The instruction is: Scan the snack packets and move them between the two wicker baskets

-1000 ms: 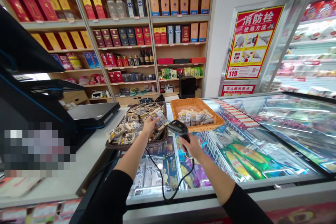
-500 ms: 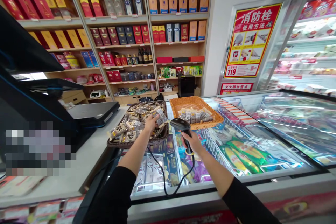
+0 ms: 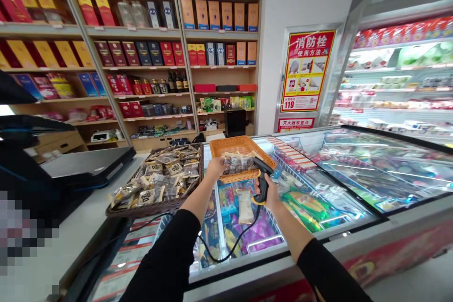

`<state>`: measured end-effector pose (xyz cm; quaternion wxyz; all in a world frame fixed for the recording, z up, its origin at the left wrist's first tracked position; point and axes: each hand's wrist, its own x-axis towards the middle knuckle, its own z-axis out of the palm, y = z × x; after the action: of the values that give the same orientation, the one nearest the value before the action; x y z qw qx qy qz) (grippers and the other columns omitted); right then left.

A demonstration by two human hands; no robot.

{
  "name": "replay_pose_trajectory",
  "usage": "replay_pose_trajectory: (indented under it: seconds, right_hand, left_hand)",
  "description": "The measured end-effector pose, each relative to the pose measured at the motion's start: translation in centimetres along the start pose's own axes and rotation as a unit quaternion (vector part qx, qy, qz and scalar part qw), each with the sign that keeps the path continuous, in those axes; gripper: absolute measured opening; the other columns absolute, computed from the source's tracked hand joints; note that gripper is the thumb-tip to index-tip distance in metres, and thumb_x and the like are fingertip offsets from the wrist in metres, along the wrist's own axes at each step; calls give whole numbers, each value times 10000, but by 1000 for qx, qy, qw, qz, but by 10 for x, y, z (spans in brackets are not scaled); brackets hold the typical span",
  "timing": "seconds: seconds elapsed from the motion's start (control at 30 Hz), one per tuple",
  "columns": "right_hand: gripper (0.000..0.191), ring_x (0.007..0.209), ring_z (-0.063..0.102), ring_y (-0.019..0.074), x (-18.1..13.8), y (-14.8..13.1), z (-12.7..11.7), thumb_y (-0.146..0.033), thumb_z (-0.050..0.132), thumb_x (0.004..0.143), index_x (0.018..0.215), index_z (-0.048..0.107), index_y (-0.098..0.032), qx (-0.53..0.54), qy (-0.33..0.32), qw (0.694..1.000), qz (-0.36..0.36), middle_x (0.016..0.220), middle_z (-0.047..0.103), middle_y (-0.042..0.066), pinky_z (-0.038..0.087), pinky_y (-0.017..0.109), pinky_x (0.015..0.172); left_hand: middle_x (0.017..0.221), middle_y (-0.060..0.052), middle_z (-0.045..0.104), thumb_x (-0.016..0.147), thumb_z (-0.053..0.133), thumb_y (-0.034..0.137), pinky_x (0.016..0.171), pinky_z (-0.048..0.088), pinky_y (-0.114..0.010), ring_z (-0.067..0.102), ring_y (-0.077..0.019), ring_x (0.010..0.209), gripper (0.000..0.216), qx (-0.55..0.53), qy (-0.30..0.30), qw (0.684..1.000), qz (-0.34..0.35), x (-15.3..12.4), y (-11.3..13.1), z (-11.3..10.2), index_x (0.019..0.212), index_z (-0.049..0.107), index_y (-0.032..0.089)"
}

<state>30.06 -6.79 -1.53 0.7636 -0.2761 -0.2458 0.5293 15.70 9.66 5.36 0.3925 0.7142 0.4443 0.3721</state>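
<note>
My right hand (image 3: 271, 193) is wrapped round the grip of a black barcode scanner (image 3: 264, 167), its head pointing up and left beside the orange wicker basket (image 3: 236, 142). A black cord hangs from the scanner in a loop. At the near left side of that basket is my left hand (image 3: 215, 168), fingers closed on a small clear-wrapped snack packet (image 3: 230, 163); its fingertips are partly hidden. Similar packets lie in the orange basket around it. To the left, a dark brown wicker basket (image 3: 198, 174) holds a heap of the same packets with black lettering.
Both baskets rest on the glass top of a chest freezer (image 3: 307, 264) holding bagged goods. A counter (image 3: 81, 226) with a black flat-topped device (image 3: 92, 165) stands left. Behind are shelves of boxes (image 3: 212, 33), a red poster (image 3: 307, 71) and a lit display fridge (image 3: 399, 66).
My left hand has moved right with a packet, from the dark basket to the orange one. The scanner has turned and shifted toward the orange basket's right side. The view has swung right.
</note>
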Motion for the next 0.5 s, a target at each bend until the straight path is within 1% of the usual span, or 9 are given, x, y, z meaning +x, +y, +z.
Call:
replay_pose_trajectory:
  seconds: [0.07, 0.13, 0.17, 0.23, 0.33, 0.43, 0.5]
  right_hand:
    - [342, 378, 385, 68, 1, 3, 2, -513, 629, 688, 795, 492, -218, 6, -1, 1000, 8, 578, 476, -62, 283, 191, 363]
    - [354, 376, 387, 69, 3, 4, 4, -525, 625, 685, 807, 496, -218, 12, -6, 1000, 9, 571, 477, -64, 286, 191, 367]
    - [360, 375, 386, 67, 4, 5, 5, -531, 622, 685, 812, 498, -218, 13, -8, 1000, 6, 566, 476, -65, 287, 190, 369]
    - [370, 374, 387, 65, 7, 4, 4, -543, 615, 685, 821, 502, -217, 14, -7, 1000, 0, 558, 475, -68, 287, 186, 371]
    - [377, 376, 389, 64, 8, 3, 3, -537, 622, 679, 847, 512, -218, 18, -5, 1000, 5, 557, 480, -68, 280, 181, 369]
    - [370, 378, 391, 62, 6, 1, 3, -524, 636, 671, 835, 512, -217, 22, -8, 1000, 11, 563, 481, -68, 289, 181, 372]
    - [363, 374, 388, 63, 3, -1, 4, -523, 635, 671, 820, 509, -217, 19, -8, 1000, 7, 567, 477, -68, 302, 188, 373]
  left_hand:
    - [504, -19, 528, 492, 758, 164, 661, 391, -263, 596, -242, 793, 360, 85, 16, 996, 10, 7, -1, 3, 403, 410, 187]
    - [582, -43, 574, 501, 761, 174, 681, 390, -288, 596, -263, 828, 324, 153, 48, 987, 9, 12, -1, 3, 454, 441, 189]
    - [621, -56, 592, 492, 768, 169, 695, 392, -301, 594, -276, 850, 313, 165, 62, 984, 1, 13, -1, 3, 479, 455, 190]
    - [669, -75, 610, 459, 781, 139, 725, 396, -323, 587, -301, 901, 334, 167, 70, 983, -16, 13, 0, 4, 493, 453, 190]
    - [679, -89, 612, 436, 754, 50, 777, 396, -338, 564, -321, 985, 356, 120, 49, 991, -25, 7, 3, 6, 467, 427, 187]
    - [737, -99, 627, 467, 698, 12, 832, 386, -350, 554, -320, 1012, 268, 98, 53, 994, 15, -4, 7, -1, 528, 508, 191]
    - [804, -94, 644, 469, 709, 43, 856, 383, -343, 561, -307, 997, 256, 126, 67, 989, 46, -9, 9, -18, 631, 589, 200]
